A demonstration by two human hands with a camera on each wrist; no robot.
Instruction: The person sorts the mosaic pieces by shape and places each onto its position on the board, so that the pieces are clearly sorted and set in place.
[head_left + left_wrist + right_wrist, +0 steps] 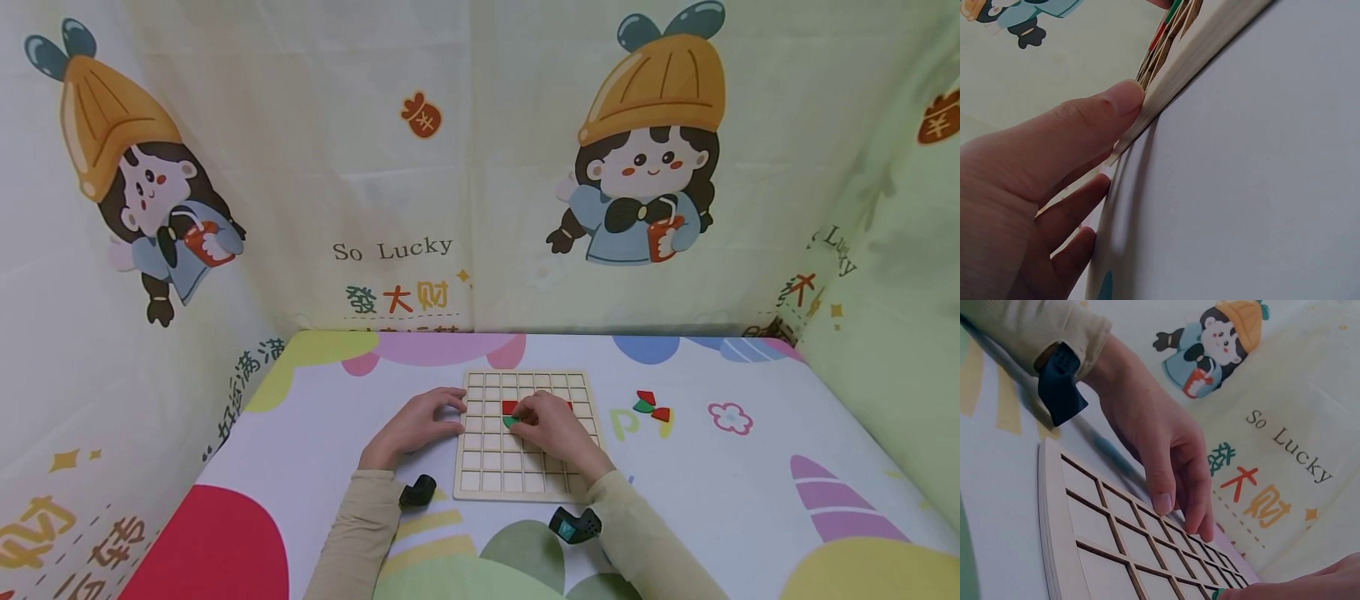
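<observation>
A wooden grid board [480, 482] lies on the table, its square cells bounded by thin raised strips. At its left edge rests my left hand [420, 423]; the left wrist view shows the thumb against the board's side and the other fingers loosely bent along it. My right hand [553, 427] reaches over the middle of the board, pinching a small green piece [511, 422] with thumb and fingertips. A red piece [509, 407] lies in a cell just beyond it. More red [568, 406] shows to the right of this hand, which hides the cells between.
Right of the board, a small group of red pieces [661, 414] and a green piece [643, 407] lies on the patterned tablecloth [705, 492]. Dark wrist devices [576, 526] sit at both cuffs. A printed curtain [510, 183] stands behind the table.
</observation>
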